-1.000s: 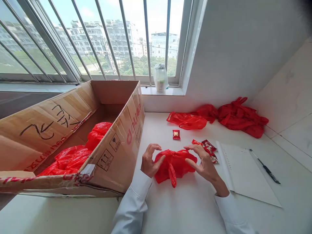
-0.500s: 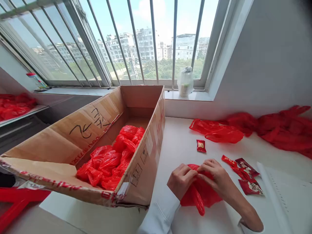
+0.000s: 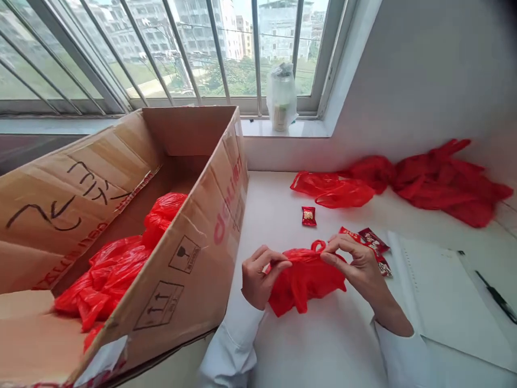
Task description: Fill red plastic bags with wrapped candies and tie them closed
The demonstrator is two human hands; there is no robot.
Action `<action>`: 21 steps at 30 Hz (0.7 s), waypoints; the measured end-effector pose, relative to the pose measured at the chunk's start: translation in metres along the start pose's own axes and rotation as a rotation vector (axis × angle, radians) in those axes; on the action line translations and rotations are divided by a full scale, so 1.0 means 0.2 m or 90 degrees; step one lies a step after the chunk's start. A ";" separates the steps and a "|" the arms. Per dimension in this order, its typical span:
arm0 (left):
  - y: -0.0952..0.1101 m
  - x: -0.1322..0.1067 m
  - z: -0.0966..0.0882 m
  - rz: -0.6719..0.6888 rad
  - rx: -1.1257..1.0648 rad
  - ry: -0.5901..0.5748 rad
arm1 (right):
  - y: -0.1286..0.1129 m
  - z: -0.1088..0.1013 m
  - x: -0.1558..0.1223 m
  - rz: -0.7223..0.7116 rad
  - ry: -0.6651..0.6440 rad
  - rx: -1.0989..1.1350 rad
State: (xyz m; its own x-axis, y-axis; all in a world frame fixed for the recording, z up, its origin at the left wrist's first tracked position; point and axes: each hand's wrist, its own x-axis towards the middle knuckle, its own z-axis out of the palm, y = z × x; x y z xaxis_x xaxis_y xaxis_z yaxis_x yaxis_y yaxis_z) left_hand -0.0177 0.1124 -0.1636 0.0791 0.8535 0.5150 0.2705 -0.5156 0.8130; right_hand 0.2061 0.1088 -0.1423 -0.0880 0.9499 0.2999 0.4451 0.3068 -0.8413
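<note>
A red plastic bag (image 3: 313,280) hangs stretched between my two hands, just over the white table (image 3: 319,345). My left hand (image 3: 260,275) pinches its left upper edge between thumb and fingers. At the other end, my right hand (image 3: 355,264) pinches the top edge near a small handle loop. Behind the bag lies a small red wrapped snack (image 3: 309,216). Several red and dark-red snack packets (image 3: 374,242) sit just beyond my right hand, partly covered by it.
To the left stands a large open cardboard box (image 3: 194,258) with red bags (image 3: 117,269) inside. More red bags (image 3: 444,178) lie along the wall. A white board or paper (image 3: 456,302) and a black-handled tool (image 3: 501,302) are at right. A wrapped container (image 3: 281,102) stands on the windowsill.
The bag, bunched between close hands before, is now spread wider as my hands have moved apart. My view has turned right and down, bringing the black-handled tool into sight.
</note>
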 end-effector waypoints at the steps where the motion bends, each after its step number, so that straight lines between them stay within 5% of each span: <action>1: -0.01 0.01 0.00 -0.019 -0.020 0.019 | 0.01 -0.02 0.00 0.014 0.027 0.012; 4: -0.03 0.02 0.01 -0.066 -0.073 0.049 | 0.06 -0.10 -0.01 0.065 0.043 0.040; 10: 0.05 0.02 0.03 -0.032 -0.026 -0.059 | 0.05 -0.18 -0.05 0.076 -0.161 0.074; 17: 0.18 0.11 -0.02 0.095 0.137 -0.149 | -0.11 -0.03 -0.06 0.022 -0.082 0.003; 21: 0.15 0.13 -0.04 0.045 0.046 -0.076 | -0.11 0.00 -0.05 0.019 -0.027 0.055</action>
State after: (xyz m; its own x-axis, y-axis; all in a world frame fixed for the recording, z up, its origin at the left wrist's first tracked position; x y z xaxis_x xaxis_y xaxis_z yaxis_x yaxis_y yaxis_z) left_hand -0.0147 0.1182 -0.1246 0.2132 0.8202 0.5308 0.3282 -0.5719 0.7519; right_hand 0.1977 0.0914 -0.1258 -0.1143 0.9600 0.2557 0.3705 0.2800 -0.8856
